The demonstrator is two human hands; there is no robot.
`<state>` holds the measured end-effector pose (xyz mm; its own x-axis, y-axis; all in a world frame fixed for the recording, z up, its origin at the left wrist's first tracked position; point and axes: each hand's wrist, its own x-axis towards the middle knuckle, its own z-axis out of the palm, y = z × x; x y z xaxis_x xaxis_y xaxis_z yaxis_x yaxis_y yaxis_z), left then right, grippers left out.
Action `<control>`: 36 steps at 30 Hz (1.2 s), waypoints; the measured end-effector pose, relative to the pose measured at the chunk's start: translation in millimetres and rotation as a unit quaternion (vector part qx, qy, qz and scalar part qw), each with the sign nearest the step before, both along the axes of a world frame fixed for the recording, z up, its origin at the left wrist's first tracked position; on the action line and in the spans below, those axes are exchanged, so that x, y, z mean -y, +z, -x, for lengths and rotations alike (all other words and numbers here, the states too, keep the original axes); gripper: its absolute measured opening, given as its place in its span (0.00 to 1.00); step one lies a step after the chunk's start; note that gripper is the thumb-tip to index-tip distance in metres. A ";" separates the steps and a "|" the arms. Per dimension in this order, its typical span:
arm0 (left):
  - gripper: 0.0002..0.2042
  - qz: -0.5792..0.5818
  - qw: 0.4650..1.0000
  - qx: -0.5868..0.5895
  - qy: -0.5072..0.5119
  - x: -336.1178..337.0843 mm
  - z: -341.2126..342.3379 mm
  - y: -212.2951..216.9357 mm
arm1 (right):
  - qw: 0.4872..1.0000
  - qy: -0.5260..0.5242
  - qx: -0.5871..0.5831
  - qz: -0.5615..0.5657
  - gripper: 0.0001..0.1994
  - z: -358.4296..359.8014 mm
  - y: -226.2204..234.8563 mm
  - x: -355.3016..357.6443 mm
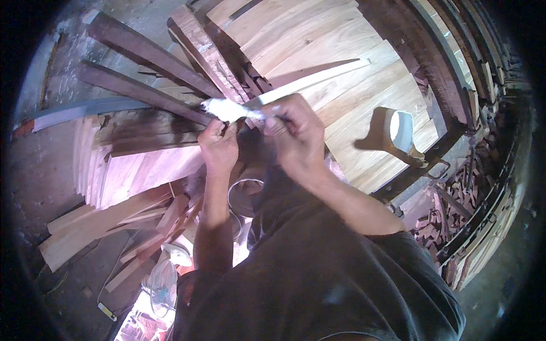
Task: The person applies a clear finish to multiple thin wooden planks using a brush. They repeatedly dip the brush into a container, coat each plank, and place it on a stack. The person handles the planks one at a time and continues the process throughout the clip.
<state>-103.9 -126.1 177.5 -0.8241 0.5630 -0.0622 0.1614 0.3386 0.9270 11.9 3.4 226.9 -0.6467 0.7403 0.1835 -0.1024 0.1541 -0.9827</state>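
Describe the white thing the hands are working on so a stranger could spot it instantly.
Start at the big pale plank top. At its near left edge, both hands meet on a small white wad, left hand below, right hand beside. It is bright white among brown wood.

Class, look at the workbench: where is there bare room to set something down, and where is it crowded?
Bare: the pale boards above the hands, and the stretch between the right hand and the mallet. Crowded: dark staves by the left hand, and scrap wood below.

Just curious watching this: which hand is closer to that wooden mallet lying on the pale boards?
Right. The right hand is nearer the mallet, though not touching; the left hand is farther left, beyond it.
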 end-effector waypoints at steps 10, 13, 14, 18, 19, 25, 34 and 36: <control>0.14 -0.064 0.988 0.135 0.049 -8.1 10.3 -12.6 | 0.931 -0.137 0.127 0.312 0.08 -109.7 -49.7 -73.0; 0.15 -0.147 0.968 0.191 0.064 -20.7 24.0 -13.4 | 0.911 -0.219 0.155 0.313 0.08 -143.6 -47.3 -92.8; 0.16 -0.166 0.958 0.220 0.076 -21.1 33.7 -23.2 | 0.914 -0.220 0.141 0.310 0.08 -154.5 -50.1 -98.0; 0.18 -0.207 0.923 0.297 0.131 -53.6 74.2 -48.0 | 0.909 -0.260 0.101 0.311 0.07 -157.0 -35.5 -109.8; 0.18 -0.217 0.914 0.309 0.149 -69.0 88.4 -54.7 | 0.909 -0.261 0.096 0.312 0.06 -155.8 -38.1 -111.3; 0.14 -0.246 0.871 0.358 0.228 -151.2 193.5 -123.8 | 0.893 -0.266 0.124 0.340 0.06 -136.7 -48.9 -118.5; 0.14 -0.151 0.852 0.415 0.280 -198.4 302.7 -206.4 | 0.875 -0.283 0.174 0.352 0.04 -108.2 -87.5 -136.1; 0.12 -0.111 0.862 0.415 0.269 -199.6 310.4 -216.2 | 0.870 -0.285 0.184 0.357 0.04 -98.4 -91.4 -138.1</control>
